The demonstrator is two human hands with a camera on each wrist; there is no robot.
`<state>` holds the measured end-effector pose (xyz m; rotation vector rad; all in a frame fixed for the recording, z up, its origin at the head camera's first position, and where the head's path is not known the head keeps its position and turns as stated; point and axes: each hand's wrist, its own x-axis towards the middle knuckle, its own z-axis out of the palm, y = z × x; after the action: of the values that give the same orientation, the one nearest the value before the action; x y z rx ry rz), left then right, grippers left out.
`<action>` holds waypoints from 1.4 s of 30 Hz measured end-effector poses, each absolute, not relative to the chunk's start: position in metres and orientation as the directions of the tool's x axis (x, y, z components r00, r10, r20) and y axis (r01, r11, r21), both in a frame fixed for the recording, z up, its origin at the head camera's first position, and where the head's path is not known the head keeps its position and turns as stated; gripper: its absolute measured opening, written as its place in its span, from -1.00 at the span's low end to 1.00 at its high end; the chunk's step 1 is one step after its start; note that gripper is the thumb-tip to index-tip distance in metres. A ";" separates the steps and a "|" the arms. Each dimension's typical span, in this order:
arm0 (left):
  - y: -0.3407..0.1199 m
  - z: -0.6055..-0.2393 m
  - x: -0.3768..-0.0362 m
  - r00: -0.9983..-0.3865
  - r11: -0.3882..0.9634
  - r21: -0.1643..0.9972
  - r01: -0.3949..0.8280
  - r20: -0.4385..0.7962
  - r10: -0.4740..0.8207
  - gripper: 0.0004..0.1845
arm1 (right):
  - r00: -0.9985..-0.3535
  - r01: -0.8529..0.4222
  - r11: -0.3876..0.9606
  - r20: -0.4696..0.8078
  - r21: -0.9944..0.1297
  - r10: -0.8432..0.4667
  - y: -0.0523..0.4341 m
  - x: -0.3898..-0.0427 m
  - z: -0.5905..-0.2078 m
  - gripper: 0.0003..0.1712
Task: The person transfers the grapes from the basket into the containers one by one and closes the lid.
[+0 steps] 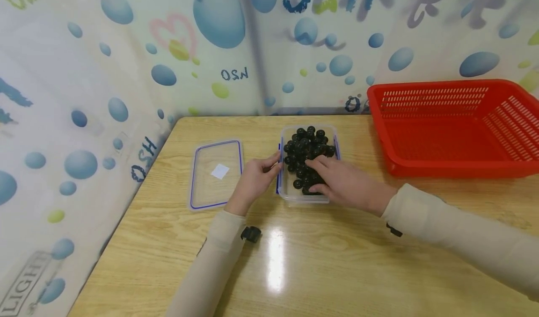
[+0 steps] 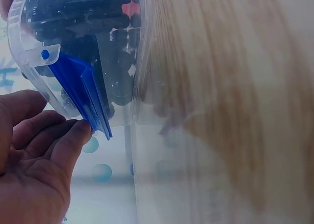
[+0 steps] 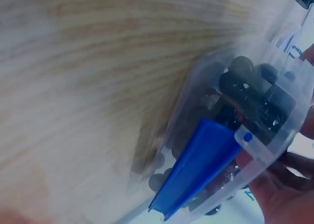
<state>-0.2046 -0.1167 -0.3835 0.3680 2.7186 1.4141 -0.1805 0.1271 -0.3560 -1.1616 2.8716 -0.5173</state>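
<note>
**Both hands at an open box of dark berries**

At the middle of the head view a clear plastic container (image 1: 308, 193) with blue side clips stands on the wooden table (image 1: 320, 261), filled with dark round berries (image 1: 309, 146). The left hand (image 1: 254, 179) rests against the container's left side; in the left wrist view its fingertips (image 2: 78, 130) touch the tip of the blue clip (image 2: 81, 94), fingers loosely bent and gripping nothing. The right hand (image 1: 343, 183) lies over the berries at the container's near end, fingers reaching in among them; whether it has hold of any cannot be told. The container's clear lid (image 1: 215, 173), blue-rimmed, lies flat just left of the left hand. A red plastic basket (image 1: 456, 125) sits at the right of the frame, well apart.
</note>
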 end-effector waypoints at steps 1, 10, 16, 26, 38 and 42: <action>-0.117 -0.383 -0.205 -0.970 0.551 0.814 0.185 0.062 0.235 -0.61 | -0.709 -0.698 0.654 0.156 -0.290 -0.688 0.127 -0.180 -0.357 -0.32; -0.117 -0.383 -0.204 -0.970 0.557 0.811 0.178 0.048 0.240 -0.60 | -0.675 -0.737 0.623 0.323 -0.261 -0.663 0.123 -0.181 -0.365 -0.40; -0.120 -0.384 -0.205 -0.970 0.557 0.809 0.188 0.065 0.232 -0.61 | -0.677 -0.736 0.615 0.312 -0.282 -0.667 0.123 -0.181 -0.367 -0.37; -0.119 -0.384 -0.207 -0.968 0.566 0.803 0.187 0.053 0.245 -0.60 | -0.691 -0.721 0.641 0.206 -0.263 -0.693 0.129 -0.184 -0.370 -0.29; -0.118 -0.384 -0.206 -0.970 0.562 0.807 0.178 0.049 0.237 -0.60 | -0.685 -0.728 0.665 0.218 -0.168 -0.695 0.129 -0.187 -0.371 -0.02; -0.117 -0.383 -0.207 -0.969 0.567 0.805 0.177 0.041 0.244 -0.59 | -0.661 -0.750 0.640 0.229 -0.170 -0.714 0.131 -0.188 -0.372 -0.04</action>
<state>-0.2069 -0.1174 -0.3835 0.3652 2.7145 1.3808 -0.1882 0.1310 -0.3715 -1.3341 2.9708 -0.4134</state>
